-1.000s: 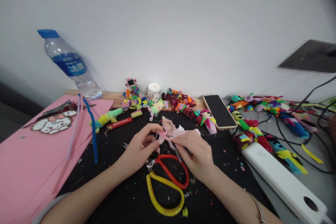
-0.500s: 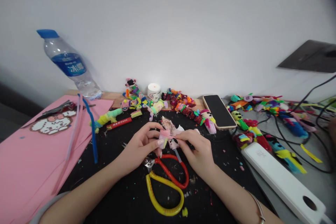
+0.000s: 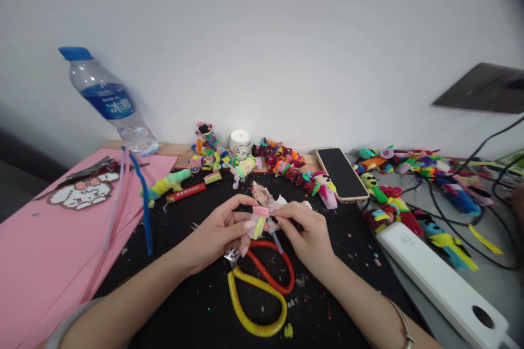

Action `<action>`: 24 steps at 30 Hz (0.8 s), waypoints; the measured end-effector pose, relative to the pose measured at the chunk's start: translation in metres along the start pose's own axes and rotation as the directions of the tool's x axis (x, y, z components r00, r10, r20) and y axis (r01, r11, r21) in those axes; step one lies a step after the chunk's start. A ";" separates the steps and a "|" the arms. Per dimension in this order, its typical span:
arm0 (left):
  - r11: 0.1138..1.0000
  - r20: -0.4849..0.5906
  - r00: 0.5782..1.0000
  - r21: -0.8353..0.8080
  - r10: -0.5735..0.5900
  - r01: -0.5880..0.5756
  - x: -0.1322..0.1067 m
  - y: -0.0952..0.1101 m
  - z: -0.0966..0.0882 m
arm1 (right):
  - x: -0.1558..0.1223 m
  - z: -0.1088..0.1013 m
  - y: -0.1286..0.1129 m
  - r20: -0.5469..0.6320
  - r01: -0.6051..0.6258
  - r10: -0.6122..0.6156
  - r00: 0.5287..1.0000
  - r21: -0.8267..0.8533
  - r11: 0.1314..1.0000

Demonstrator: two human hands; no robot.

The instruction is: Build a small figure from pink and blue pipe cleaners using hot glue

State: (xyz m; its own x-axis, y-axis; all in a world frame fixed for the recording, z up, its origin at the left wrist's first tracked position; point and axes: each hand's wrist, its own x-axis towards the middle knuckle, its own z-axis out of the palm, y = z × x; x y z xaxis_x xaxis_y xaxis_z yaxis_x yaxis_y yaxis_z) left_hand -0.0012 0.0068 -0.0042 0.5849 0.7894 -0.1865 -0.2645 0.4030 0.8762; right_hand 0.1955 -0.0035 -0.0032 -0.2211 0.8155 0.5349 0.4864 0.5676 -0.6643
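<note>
Left hand [image 3: 216, 234] and right hand [image 3: 309, 235] meet over a black mat [image 3: 184, 283], the fingertips of both pinched on a small fuzzy figure [image 3: 260, 219] of pink and yellow-green pipe cleaner, held just above the mat; beneath it lie scissors [image 3: 262, 289] with looped red and yellow handles. Bright fuzzy toys [image 3: 282, 161] line the mat's far edge beside a flat dark phone [image 3: 341, 173]; a clear plastic bottle [image 3: 108, 101] stands beyond a smooth pink sheet [image 3: 41, 251] at left.
</note>
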 end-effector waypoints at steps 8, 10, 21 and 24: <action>0.999 -0.024 0.999 -0.043 -0.026 0.025 -0.001 0.003 0.002 | 0.001 0.001 0.001 0.015 -0.026 0.026 1.000 -0.018 1.000; 0.999 -0.043 0.999 -0.042 -0.010 0.008 -0.001 0.003 0.004 | 0.001 0.001 0.001 0.012 -0.018 0.019 1.000 -0.031 0.999; 0.997 -0.073 0.997 0.067 0.041 -0.036 0.000 -0.002 0.004 | 0.001 0.000 -0.001 0.033 0.041 -0.040 0.999 -0.039 0.998; 0.997 -0.074 0.996 0.071 0.041 -0.036 0.000 -0.003 0.003 | 0.002 0.000 -0.002 0.037 0.053 -0.052 0.998 -0.030 0.998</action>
State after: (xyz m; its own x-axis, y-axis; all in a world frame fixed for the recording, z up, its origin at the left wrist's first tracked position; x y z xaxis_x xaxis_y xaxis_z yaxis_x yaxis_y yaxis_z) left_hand 0.0019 0.0041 -0.0053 0.5154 0.8374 -0.1823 -0.2304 0.3403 0.9117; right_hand 0.1942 -0.0030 -0.0011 -0.2772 0.7884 0.5491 0.4995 0.6065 -0.6186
